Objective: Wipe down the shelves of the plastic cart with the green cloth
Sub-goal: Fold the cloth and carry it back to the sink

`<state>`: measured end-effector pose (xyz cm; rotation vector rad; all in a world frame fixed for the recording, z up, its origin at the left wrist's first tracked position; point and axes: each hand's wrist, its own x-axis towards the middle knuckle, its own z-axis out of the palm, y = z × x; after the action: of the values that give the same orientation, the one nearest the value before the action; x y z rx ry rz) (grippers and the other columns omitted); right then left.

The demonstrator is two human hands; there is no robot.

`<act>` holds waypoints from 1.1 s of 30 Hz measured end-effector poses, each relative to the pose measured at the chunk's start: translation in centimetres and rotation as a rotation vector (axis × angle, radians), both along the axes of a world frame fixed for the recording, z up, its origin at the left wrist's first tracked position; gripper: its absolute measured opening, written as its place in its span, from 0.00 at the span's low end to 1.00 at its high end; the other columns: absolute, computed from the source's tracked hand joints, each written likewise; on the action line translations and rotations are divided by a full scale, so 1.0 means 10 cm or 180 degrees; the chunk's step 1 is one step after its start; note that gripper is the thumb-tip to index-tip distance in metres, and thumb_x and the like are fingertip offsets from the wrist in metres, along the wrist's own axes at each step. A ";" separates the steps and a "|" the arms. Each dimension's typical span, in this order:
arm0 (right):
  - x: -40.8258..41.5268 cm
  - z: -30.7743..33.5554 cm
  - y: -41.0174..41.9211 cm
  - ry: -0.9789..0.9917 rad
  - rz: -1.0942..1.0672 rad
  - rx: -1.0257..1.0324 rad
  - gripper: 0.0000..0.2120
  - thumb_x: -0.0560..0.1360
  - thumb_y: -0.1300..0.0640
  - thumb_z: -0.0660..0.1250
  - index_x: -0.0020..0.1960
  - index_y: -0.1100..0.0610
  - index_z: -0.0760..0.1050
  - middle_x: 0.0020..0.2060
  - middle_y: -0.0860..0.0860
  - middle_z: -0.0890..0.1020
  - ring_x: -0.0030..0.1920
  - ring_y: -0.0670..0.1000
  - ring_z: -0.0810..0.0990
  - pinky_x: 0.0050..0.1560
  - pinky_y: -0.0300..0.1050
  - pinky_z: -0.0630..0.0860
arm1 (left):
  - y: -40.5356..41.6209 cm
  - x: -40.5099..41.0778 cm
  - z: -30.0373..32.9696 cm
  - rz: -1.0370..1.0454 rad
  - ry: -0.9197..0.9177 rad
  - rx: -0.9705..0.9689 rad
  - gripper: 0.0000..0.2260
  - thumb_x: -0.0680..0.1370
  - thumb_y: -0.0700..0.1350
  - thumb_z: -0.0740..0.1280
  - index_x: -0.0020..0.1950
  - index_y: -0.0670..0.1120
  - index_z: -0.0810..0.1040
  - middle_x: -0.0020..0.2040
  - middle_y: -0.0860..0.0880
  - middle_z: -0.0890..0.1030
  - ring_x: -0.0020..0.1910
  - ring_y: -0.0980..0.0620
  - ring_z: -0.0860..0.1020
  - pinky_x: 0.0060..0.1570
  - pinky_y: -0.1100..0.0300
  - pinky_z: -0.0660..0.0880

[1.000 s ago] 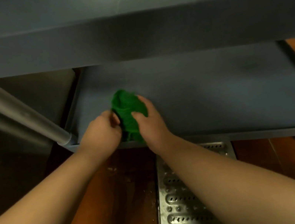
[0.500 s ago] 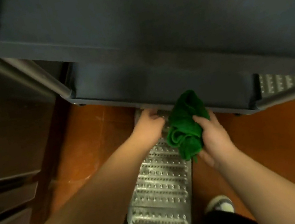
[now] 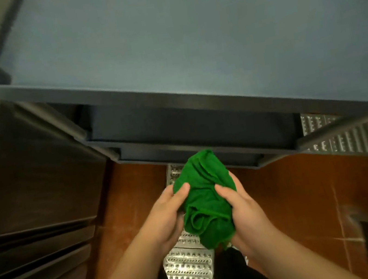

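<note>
A crumpled green cloth [image 3: 206, 199] is bunched between both my hands, in front of the cart and above the floor. My left hand [image 3: 166, 215] grips its left side, thumb pressed on top. My right hand [image 3: 240, 205] grips its right side with the thumb on the fabric. The grey-blue plastic cart fills the upper view: its top shelf [image 3: 184, 32] is bare, and the front edges of two lower shelves [image 3: 179, 145] show beneath it, mostly hidden by the top one.
A perforated metal floor drain grate [image 3: 191, 274] runs along the orange-brown tiled floor [image 3: 296, 193] under my hands. Stainless steel cabinet fronts [image 3: 23, 190] stand at the left. A cart leg [image 3: 337, 128] angles down at the right.
The view has risen from the lower shelf to above the top shelf. Both hands drew the cloth back off the cart, and the left hand took hold of it again.
</note>
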<state>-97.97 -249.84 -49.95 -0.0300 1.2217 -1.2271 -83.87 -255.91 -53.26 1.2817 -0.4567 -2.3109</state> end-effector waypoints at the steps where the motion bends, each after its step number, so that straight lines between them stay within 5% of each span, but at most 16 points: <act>1: -0.02 0.17 -0.03 0.0144 0.0042 -0.0041 0.18 0.81 0.64 0.59 0.68 0.51 0.73 0.58 0.56 0.83 0.58 0.58 0.83 0.59 0.57 0.79 | -0.04 0.00 0.20 0.0076 -0.0168 -0.0134 0.19 0.75 0.45 0.68 0.64 0.40 0.74 0.59 0.38 0.81 0.59 0.43 0.81 0.55 0.49 0.78; 5: -0.04 0.73 -0.12 0.0963 0.0195 -0.0210 0.18 0.80 0.65 0.62 0.67 0.50 0.73 0.59 0.52 0.83 0.59 0.54 0.82 0.60 0.56 0.78 | -0.22 -0.02 0.88 0.0056 -0.0427 -0.0525 0.17 0.74 0.41 0.70 0.60 0.40 0.74 0.56 0.39 0.82 0.54 0.44 0.82 0.51 0.47 0.80; 8: -0.08 1.09 -0.19 0.1278 0.0205 -0.0326 0.19 0.78 0.66 0.66 0.65 0.49 0.73 0.58 0.51 0.83 0.57 0.50 0.83 0.53 0.45 0.80 | -0.40 -0.01 1.34 0.0002 -0.0547 -0.1000 0.16 0.74 0.38 0.71 0.60 0.38 0.72 0.53 0.38 0.82 0.51 0.44 0.82 0.47 0.50 0.80; 14: -0.09 1.76 -0.27 0.1190 0.0040 -0.0694 0.23 0.72 0.69 0.71 0.65 0.56 0.74 0.53 0.51 0.86 0.53 0.50 0.85 0.47 0.41 0.80 | -0.78 0.09 2.13 -0.0464 -0.0448 -0.1968 0.19 0.70 0.41 0.75 0.57 0.42 0.72 0.48 0.46 0.82 0.48 0.52 0.81 0.43 0.61 0.78; 20: -0.06 2.50 -0.30 0.0850 0.0030 -0.1175 0.22 0.70 0.62 0.68 0.64 0.61 0.75 0.58 0.60 0.83 0.58 0.60 0.82 0.57 0.56 0.79 | -0.94 0.09 2.86 -0.0402 0.0174 -0.1912 0.18 0.70 0.38 0.74 0.57 0.41 0.73 0.48 0.43 0.83 0.46 0.49 0.83 0.42 0.55 0.80; 28: -0.25 3.21 -0.40 0.1983 0.0498 -0.1285 0.16 0.67 0.57 0.71 0.54 0.60 0.80 0.46 0.54 0.86 0.48 0.52 0.85 0.46 0.44 0.81 | -1.19 0.11 3.55 -0.0605 0.0626 -0.2058 0.19 0.74 0.36 0.70 0.63 0.34 0.72 0.59 0.36 0.81 0.56 0.40 0.81 0.50 0.49 0.80; 33: -0.27 3.29 -0.55 0.1963 0.0156 -0.1397 0.16 0.69 0.56 0.71 0.56 0.57 0.78 0.49 0.55 0.86 0.51 0.54 0.85 0.50 0.50 0.82 | -1.27 0.03 3.72 -0.0728 0.0361 -0.2327 0.17 0.71 0.38 0.70 0.59 0.37 0.74 0.51 0.39 0.83 0.49 0.43 0.83 0.46 0.48 0.81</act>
<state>-100.70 -255.37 -17.07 -0.8068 1.4295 -1.4761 -83.54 -268.57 -16.10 0.7588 -1.3106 -2.0489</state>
